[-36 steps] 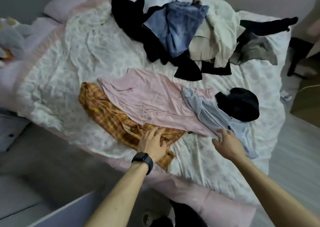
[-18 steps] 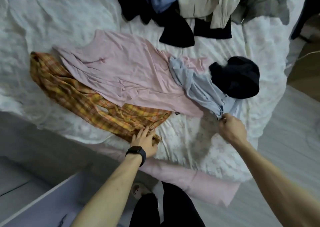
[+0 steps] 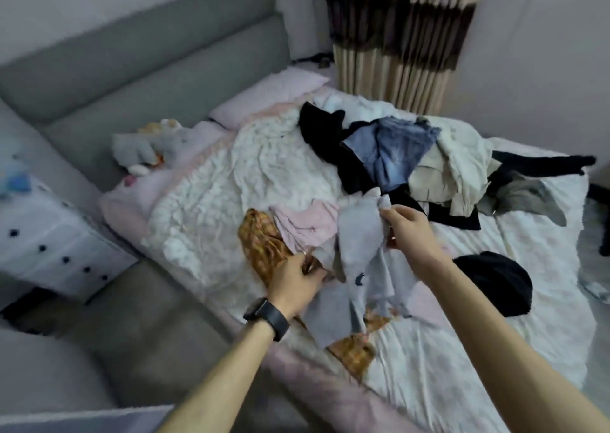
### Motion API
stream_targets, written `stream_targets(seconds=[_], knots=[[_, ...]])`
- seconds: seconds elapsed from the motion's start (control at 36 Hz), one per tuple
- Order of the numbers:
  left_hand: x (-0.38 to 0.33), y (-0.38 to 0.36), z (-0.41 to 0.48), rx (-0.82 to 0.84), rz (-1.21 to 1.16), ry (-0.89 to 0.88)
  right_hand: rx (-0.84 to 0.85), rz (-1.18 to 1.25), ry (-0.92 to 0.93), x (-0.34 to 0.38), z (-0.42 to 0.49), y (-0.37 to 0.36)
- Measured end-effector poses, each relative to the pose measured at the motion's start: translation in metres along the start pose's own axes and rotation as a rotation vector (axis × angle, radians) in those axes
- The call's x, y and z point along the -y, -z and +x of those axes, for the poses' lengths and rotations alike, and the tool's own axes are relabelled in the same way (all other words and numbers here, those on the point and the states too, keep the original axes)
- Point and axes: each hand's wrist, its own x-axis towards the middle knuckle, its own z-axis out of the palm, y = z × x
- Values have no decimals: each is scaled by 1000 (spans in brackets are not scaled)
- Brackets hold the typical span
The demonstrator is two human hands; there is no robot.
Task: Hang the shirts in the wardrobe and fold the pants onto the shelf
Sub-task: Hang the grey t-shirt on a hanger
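A light blue shirt (image 3: 359, 251) hangs lifted above the bed (image 3: 495, 350). My right hand (image 3: 407, 231) pinches its upper edge. My left hand (image 3: 297, 284), with a black watch on the wrist, grips bunched cloth where the blue shirt meets an orange plaid shirt (image 3: 264, 244). A pink shirt (image 3: 307, 228) lies crumpled under both. The plaid shirt's lower end (image 3: 353, 353) shows near the bed's front edge. Farther back sits a heap with blue jeans (image 3: 392, 152), black garments (image 3: 330, 135) and cream garments (image 3: 462, 159).
A black bundle (image 3: 495, 284) lies on the bed to the right. A grey padded headboard (image 3: 132, 69) runs along the left, with plush toys (image 3: 145, 145) and pink pillows (image 3: 270, 96). A white dotted drawer unit (image 3: 49, 241) stands left. A striped curtain (image 3: 396, 36) hangs behind.
My right hand has lifted the light blue shirt up off the bed. My left hand now grips cloth at the plaid shirt. The pink shirt has bunched up. The view has tilted upward.
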Motion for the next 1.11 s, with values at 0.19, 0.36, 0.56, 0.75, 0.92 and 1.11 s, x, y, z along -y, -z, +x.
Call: stream_targets(seconds=[0.19,0.36,0.56,0.75,0.92,1.11], knots=[[-17,174,-60,-301,62,-55,47,19,-14,35,-23,-82],[-18,250,-106,-423,182,-81,105,-32,-40,40,-54,-141],[-13,283,-155,-349,204,-40,131,-366,363,48,-117,-203],[-3,299,-177,-271,188,31,667,-716,823,52,-177,-290],[21,307,-212,-336,156,213,694,-654,873,53,-180,-335],[53,290,-272,-318,282,564,970,-708,933,44,-198,-386]])
